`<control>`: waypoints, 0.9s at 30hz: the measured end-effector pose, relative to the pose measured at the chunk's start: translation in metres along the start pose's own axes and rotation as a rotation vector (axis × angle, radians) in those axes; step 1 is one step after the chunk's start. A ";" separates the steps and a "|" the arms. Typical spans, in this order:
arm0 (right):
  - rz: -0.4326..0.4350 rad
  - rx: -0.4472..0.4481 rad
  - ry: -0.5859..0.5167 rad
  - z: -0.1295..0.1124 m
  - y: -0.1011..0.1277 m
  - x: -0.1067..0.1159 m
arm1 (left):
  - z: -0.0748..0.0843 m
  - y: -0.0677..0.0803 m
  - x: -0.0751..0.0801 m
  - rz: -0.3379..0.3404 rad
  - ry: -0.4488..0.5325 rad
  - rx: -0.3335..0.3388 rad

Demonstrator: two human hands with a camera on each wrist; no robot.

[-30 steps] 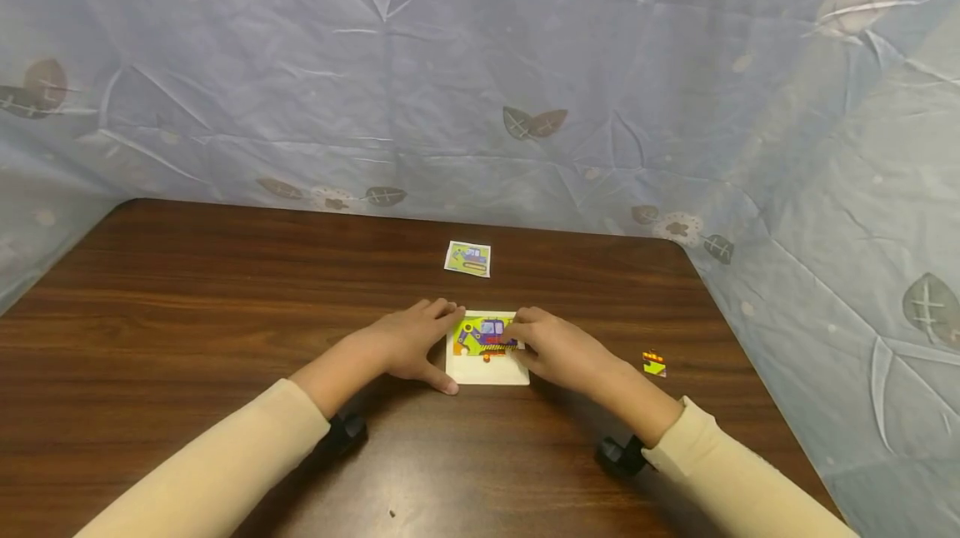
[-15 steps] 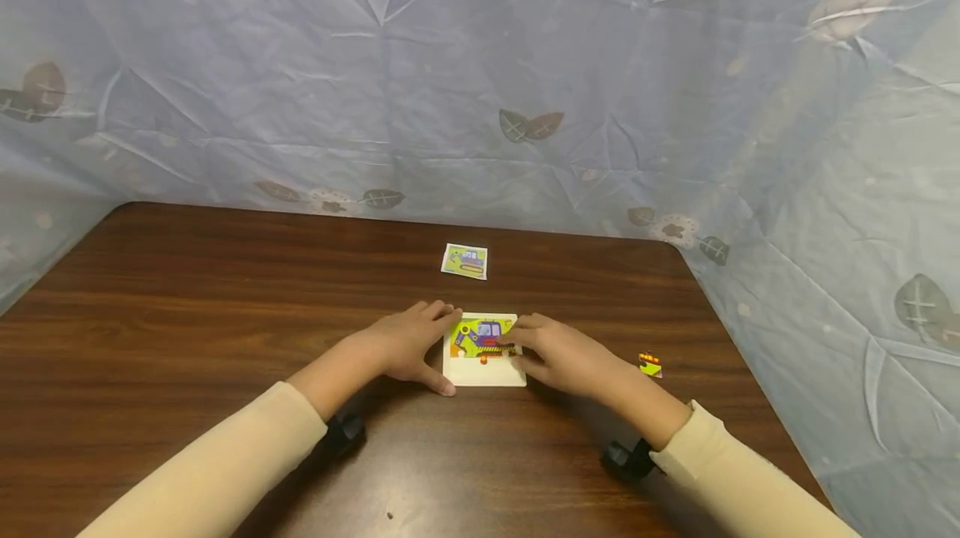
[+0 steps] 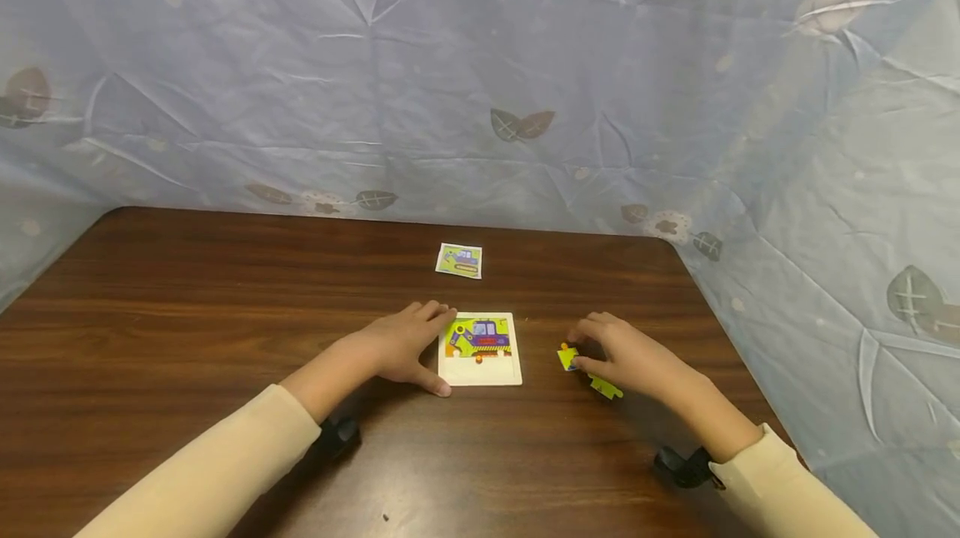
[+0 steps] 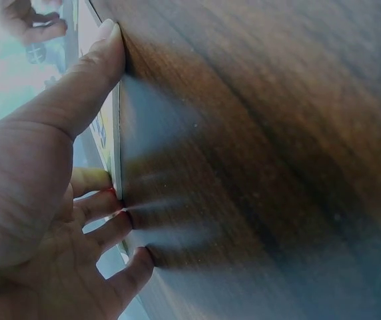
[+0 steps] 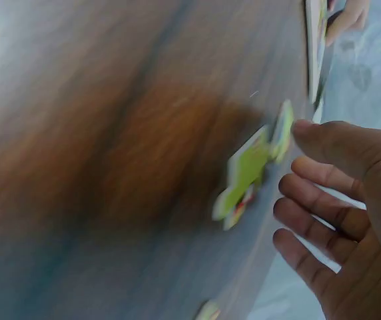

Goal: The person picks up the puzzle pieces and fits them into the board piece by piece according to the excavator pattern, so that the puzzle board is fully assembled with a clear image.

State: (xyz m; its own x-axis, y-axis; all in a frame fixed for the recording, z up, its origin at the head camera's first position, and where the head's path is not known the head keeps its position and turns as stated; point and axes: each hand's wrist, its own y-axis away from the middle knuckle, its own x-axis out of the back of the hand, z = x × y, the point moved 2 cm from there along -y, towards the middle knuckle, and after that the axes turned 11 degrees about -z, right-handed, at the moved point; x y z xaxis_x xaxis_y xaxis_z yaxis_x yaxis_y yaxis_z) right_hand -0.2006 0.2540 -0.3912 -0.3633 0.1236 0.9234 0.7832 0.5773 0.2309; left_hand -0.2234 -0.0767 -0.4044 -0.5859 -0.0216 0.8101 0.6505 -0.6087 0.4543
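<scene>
A small white puzzle tray lies in front of me, its upper half filled with joined pieces showing a purple excavator. My left hand rests along the tray's left side, thumb at the lower corner and fingers near the upper one. To the tray's right, my right hand is over loose pieces, with fingers bent and apart. A yellow-green puzzle piece is at its thumb and index fingertips. Beneath the hand lies another green puzzle piece, seen blurred as a green piece in the right wrist view.
A picture card of the same excavator lies beyond the tray. Another piece shows at the bottom of the right wrist view. The brown wooden table ends at a patterned cloth behind and at the sides.
My right hand has left the tray's pieces and moved right to the loose pieces, uncovering the excavator's right part. The left hand stays at the tray.
</scene>
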 end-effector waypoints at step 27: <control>0.012 0.118 -0.038 0.024 0.004 -0.011 | 0.001 0.001 0.000 -0.011 -0.003 0.018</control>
State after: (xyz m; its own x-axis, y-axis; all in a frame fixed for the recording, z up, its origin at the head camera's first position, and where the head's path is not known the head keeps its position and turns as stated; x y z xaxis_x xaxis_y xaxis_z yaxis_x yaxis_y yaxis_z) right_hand -0.2057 0.2741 -0.4083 -0.3751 0.1598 0.9131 0.7232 0.6666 0.1804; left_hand -0.2220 -0.0761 -0.4038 -0.5919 -0.0127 0.8059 0.6526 -0.5943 0.4700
